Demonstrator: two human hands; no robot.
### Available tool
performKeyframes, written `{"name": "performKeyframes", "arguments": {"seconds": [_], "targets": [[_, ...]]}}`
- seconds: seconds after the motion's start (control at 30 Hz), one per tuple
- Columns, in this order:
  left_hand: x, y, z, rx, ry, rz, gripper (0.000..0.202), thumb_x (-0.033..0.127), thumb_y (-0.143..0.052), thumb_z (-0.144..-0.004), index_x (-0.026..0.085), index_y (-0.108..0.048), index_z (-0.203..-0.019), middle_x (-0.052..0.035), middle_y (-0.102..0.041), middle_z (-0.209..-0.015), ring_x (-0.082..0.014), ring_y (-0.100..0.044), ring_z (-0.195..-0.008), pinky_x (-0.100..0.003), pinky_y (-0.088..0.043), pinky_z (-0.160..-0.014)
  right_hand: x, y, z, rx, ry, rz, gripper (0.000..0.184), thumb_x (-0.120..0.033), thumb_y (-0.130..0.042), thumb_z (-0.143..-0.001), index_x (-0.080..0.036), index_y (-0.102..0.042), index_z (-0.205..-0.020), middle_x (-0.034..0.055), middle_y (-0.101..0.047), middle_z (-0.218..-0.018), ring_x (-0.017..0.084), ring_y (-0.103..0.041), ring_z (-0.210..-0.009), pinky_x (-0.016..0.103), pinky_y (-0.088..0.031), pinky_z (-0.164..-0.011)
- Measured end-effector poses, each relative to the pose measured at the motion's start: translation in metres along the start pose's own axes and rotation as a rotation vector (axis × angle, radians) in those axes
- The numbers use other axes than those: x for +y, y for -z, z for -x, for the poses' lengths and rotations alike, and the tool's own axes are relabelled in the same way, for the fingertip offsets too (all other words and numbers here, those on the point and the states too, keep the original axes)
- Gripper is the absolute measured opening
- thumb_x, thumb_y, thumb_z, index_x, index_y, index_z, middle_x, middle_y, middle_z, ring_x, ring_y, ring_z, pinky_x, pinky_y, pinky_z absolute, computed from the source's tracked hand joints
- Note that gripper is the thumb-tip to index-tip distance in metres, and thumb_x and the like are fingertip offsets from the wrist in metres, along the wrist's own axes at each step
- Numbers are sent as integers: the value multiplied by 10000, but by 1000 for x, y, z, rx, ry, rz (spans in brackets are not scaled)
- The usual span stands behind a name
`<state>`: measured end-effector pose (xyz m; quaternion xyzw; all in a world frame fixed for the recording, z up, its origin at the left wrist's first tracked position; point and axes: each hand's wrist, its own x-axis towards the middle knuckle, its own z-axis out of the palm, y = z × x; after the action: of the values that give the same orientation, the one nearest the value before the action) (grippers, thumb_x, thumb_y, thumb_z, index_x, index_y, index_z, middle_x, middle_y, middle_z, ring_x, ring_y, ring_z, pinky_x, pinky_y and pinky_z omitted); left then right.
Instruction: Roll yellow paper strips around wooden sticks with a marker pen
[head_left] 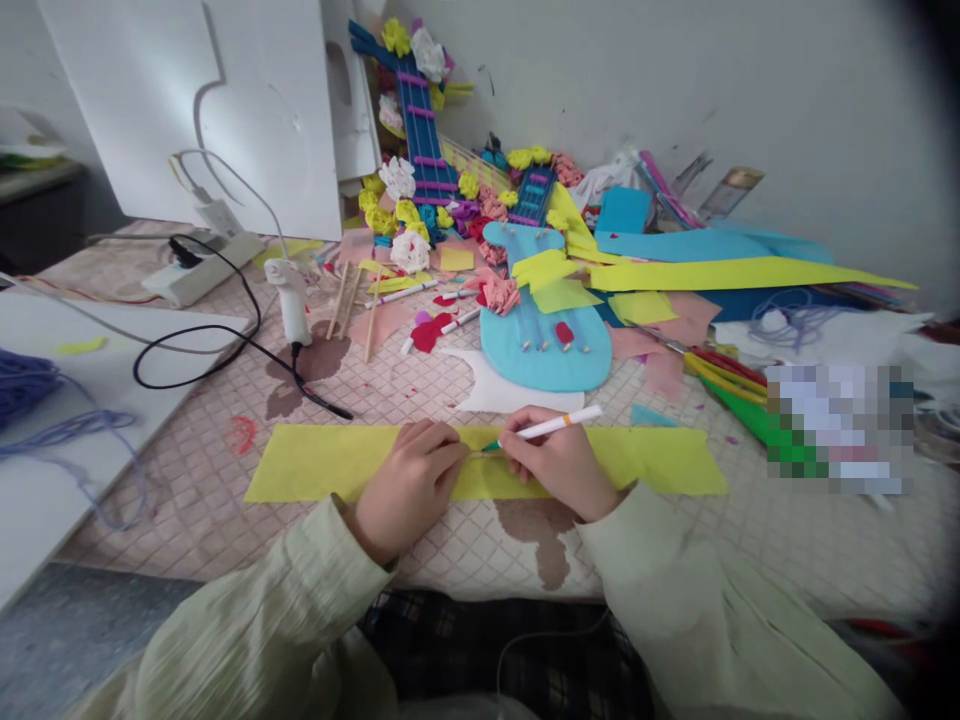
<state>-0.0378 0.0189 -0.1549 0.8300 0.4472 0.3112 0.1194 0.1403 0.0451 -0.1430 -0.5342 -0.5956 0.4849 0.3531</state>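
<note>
A long yellow felt strip (315,462) lies flat across the table in front of me. My right hand (559,462) is closed around a white pen (551,427) with a green tip, and the tip touches the strip near its middle. My left hand (409,480) rests on the strip just left of the tip, fingers curled and pressed down on what looks like a thin wooden stick (480,455) lying along the felt. Both sleeves are pale green.
Behind the strip lie a light-blue felt guitar shape (544,345), a white cutout (499,390), markers and wooden sticks. A glue gun (289,295) with a black cord and a power strip (199,270) sit left. Felt scraps, paper flowers and scissors (720,375) crowd the back right.
</note>
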Motion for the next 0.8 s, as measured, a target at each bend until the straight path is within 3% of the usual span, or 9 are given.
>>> {"name": "performKeyframes", "arguments": {"seconds": [0.8], "targets": [[-1,0,0,-3,-4,-8,163,119,-472,-830,169,-625,-799,-41,-579,-797,-164,-506,-765,-345,-426,-711,2,1,-3,-12,-8,-17,77,-236,-587,-712,-172,-554,-685,-44,-540,-444,79,-503,-359,181,-409,-375]]}}
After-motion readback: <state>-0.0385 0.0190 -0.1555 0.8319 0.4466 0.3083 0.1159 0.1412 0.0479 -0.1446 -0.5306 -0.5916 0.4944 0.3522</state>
